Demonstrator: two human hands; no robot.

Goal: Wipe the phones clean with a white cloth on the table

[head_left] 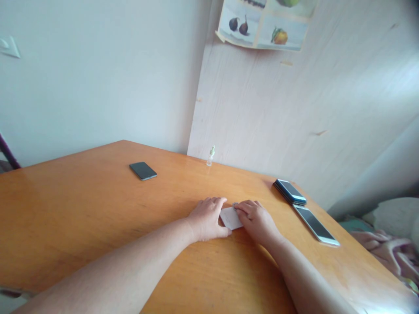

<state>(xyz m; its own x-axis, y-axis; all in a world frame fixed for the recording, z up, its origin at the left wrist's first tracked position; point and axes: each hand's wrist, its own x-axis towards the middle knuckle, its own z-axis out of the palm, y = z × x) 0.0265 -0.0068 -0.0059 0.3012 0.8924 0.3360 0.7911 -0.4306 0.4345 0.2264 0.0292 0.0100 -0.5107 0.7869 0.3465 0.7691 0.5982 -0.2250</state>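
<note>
A small, pale flat rectangular object (231, 218) lies on the wooden table (108, 205) between my two hands, with faint marks on its upper face. My left hand (209, 218) cups its left end, thumb at the near edge and fingers curved round the far side. Over the right end lies my right hand (257, 220), its fingers bent and pressed together on the object. That end is hidden beneath them. A small greyish piece (235, 205) shows by the right fingertips; what it is I cannot make out.
A dark phone (143, 170) lies at the left back. Near the back edge stands a small clear bottle (210, 158) with a pale green top. Stacked phones (290, 192) and a white-framed phone (317, 226) lie along the right edge. Crumpled cloth (389, 250) is beyond it.
</note>
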